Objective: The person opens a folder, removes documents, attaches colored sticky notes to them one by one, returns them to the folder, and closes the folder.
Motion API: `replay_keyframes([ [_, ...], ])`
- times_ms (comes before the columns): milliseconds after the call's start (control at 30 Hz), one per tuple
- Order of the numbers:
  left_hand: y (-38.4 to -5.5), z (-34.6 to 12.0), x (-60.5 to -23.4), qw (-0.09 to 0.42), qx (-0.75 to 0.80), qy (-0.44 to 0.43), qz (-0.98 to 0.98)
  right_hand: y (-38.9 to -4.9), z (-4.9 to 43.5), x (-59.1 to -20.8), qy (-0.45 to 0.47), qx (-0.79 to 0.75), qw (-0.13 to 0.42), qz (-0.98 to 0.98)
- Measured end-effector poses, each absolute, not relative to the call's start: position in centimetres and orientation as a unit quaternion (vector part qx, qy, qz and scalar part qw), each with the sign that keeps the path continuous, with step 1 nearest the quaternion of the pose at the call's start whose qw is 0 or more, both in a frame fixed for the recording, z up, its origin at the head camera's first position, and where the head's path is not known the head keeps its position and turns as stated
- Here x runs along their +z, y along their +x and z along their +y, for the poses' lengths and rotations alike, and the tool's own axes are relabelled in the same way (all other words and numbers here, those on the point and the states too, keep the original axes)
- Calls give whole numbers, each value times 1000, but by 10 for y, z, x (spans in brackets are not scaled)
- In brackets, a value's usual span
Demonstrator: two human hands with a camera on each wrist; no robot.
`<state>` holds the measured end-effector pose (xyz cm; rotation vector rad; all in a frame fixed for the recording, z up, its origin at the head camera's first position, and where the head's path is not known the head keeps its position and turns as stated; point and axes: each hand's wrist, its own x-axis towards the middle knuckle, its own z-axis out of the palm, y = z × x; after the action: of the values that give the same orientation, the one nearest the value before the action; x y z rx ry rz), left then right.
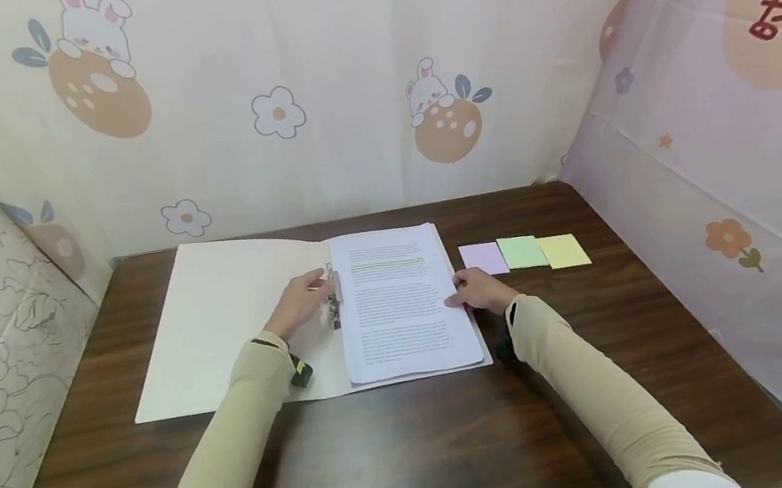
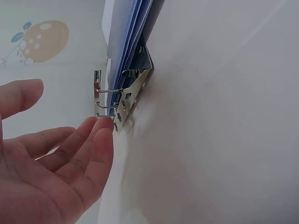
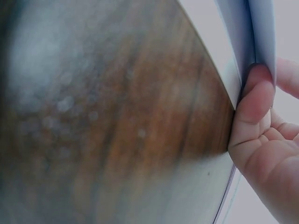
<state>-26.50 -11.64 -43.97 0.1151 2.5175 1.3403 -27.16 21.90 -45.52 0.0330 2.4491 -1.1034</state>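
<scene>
An open white file folder point(image 1: 214, 329) lies on the table with a stack of printed paper point(image 1: 400, 302) on its right side. One line of the top sheet is highlighted green. Along the spine sits the metal binder clip point(image 1: 335, 311), at the left edge of the stack. My left hand point(image 1: 298, 302) is at this clip; in the left wrist view its fingers are loosely bent, fingertips by the end of the metal clip point(image 2: 133, 95), thumb apart. At the stack's right edge my right hand point(image 1: 481, 289) pinches paper between thumb and fingers, lifting the edge slightly in the right wrist view.
Purple point(image 1: 483, 259), green point(image 1: 522, 252) and yellow point(image 1: 565, 251) sticky notes lie side by side, right of the folder. The brown wooden table point(image 1: 364, 467) has patterned curtains point(image 1: 332, 50) behind it and on the right.
</scene>
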Motion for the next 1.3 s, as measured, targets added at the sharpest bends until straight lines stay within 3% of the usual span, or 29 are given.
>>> replay_keyframes([
  [1300, -246, -169, -410, 67, 293, 1, 954, -272, 225, -456, 3, -433, 241, 869],
])
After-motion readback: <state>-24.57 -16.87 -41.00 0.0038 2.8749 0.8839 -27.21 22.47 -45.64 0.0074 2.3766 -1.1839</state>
